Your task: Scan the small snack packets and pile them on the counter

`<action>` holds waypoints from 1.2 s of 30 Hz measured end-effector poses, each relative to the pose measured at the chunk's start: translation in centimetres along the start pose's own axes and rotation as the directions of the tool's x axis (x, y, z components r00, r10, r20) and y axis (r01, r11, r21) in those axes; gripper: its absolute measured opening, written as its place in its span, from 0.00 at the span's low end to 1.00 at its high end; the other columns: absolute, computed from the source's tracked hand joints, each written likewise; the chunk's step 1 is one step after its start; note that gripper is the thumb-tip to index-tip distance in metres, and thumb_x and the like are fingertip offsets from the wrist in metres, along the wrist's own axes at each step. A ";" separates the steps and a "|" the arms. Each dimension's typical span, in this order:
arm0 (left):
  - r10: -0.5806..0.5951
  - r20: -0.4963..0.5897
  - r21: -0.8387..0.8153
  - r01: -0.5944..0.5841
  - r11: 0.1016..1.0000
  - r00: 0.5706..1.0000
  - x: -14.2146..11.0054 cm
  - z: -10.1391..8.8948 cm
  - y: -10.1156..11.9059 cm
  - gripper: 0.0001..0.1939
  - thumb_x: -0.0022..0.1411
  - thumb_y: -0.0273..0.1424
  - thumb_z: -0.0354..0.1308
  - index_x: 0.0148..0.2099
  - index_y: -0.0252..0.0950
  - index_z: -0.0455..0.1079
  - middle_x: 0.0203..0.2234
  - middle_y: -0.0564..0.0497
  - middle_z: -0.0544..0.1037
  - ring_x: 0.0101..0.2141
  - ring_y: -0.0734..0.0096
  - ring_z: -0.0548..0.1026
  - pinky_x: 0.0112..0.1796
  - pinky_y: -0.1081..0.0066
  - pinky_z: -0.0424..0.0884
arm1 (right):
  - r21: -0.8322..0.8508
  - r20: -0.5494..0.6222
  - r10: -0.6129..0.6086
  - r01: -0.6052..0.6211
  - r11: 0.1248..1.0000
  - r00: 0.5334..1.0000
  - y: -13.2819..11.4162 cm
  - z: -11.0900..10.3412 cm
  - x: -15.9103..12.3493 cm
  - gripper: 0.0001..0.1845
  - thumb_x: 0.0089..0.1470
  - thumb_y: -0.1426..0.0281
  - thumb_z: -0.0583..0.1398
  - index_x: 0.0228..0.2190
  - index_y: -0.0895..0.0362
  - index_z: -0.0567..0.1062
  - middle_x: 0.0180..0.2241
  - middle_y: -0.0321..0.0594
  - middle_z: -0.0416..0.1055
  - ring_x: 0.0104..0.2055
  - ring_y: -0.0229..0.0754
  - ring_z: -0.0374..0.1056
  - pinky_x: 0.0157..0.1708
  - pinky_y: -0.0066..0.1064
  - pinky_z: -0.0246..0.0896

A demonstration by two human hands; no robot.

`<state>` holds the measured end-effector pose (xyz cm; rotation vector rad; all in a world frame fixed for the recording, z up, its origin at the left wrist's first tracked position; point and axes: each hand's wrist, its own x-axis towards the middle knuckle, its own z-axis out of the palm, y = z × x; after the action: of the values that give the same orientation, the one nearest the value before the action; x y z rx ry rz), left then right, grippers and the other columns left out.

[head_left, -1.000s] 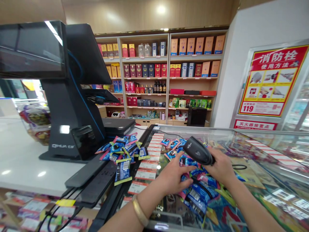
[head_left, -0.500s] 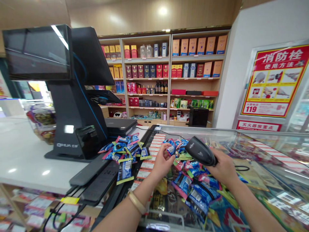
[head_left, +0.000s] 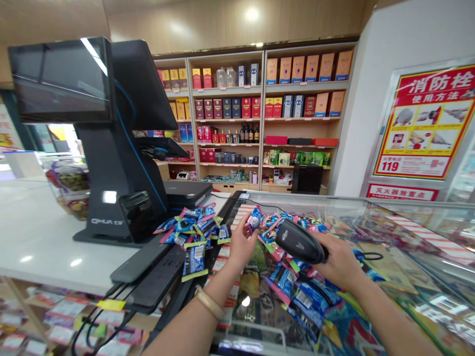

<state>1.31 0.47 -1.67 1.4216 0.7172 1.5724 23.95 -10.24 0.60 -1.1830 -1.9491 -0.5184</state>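
My left hand [head_left: 243,242] pinches a small blue and pink candy packet [head_left: 254,219] above the glass counter. In my right hand [head_left: 339,259] is a black barcode scanner [head_left: 300,242], gripped by its handle, its head turned left toward the packet. Beneath and around both hands, a loose heap of similar blue packets [head_left: 306,304] with pink and green edges lies on the glass. Left of my left hand, a second pile of packets [head_left: 195,230] rests beside the register, one packet [head_left: 193,259] lying at its near edge. The scanner's trigger is hidden by my fingers.
A black point-of-sale terminal [head_left: 118,173] stands on the white counter [head_left: 37,247] at left. A phone-like device [head_left: 158,282] and cables lie before it. Shelves of boxed goods [head_left: 230,109] line the back wall. A red fire-hydrant poster [head_left: 426,123] hangs at right.
My left hand has moved left and slightly up with its packet, away from the heap. The scanner in my right hand has shifted a little left and down.
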 end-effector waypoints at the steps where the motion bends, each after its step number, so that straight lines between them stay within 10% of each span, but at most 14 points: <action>1: 0.007 0.007 0.028 -0.007 1.000 1.000 -0.1 0.0 0.0 0.25 0.49 0.22 0.63 0.52 0.36 0.72 0.48 0.44 0.78 0.48 0.62 0.76 0.53 0.62 0.69 | 0.005 0.021 0.011 -0.011 1.000 1.000 -0.1 0.0 0.0 0.16 0.47 0.69 0.57 0.39 0.55 0.77 0.34 0.43 0.79 0.34 0.45 0.76 0.34 0.32 0.69; 14: -0.010 0.010 0.037 0.010 0.999 1.000 -0.4 0.2 0.4 0.25 0.50 0.23 0.63 0.52 0.36 0.71 0.48 0.44 0.78 0.45 0.63 0.78 0.49 0.63 0.72 | 0.007 0.029 0.027 -0.028 1.000 0.999 0.1 0.1 -0.1 0.17 0.46 0.68 0.57 0.40 0.55 0.77 0.34 0.42 0.79 0.34 0.45 0.76 0.33 0.30 0.69; 20: -0.122 -0.177 -0.091 0.107 0.990 0.977 0.5 -0.5 0.6 0.10 0.56 0.27 0.62 0.41 0.32 0.72 0.37 0.45 0.81 0.41 0.63 0.79 0.48 0.62 0.73 | -0.018 0.001 0.009 -0.009 1.000 1.000 0.5 0.3 -0.3 0.17 0.47 0.68 0.58 0.41 0.54 0.77 0.33 0.41 0.79 0.33 0.45 0.76 0.32 0.30 0.69; 30: -0.363 -0.394 -0.654 0.020 0.757 0.844 3.5 -3.8 4.4 0.03 0.67 0.25 0.53 0.39 0.34 0.68 0.43 0.44 0.79 0.43 0.70 0.80 0.47 0.71 0.75 | -0.033 0.013 0.036 -0.035 0.999 0.999 0.8 0.5 -0.5 0.16 0.47 0.68 0.57 0.39 0.53 0.78 0.34 0.41 0.80 0.34 0.46 0.76 0.31 0.31 0.69; 36: -0.475 -0.298 -0.785 0.071 0.615 0.828 4.9 -6.2 5.7 0.12 0.70 0.24 0.46 0.49 0.30 0.69 0.44 0.42 0.79 0.41 0.72 0.80 0.41 0.78 0.77 | -0.045 0.002 0.006 -0.006 0.999 1.000 1.0 0.7 -0.7 0.17 0.47 0.68 0.57 0.39 0.54 0.77 0.33 0.42 0.79 0.33 0.46 0.76 0.30 0.30 0.69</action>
<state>-5.85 3.10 4.42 0.2584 0.4302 1.6799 24.75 -9.69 -0.43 -1.2173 -1.9441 -0.5611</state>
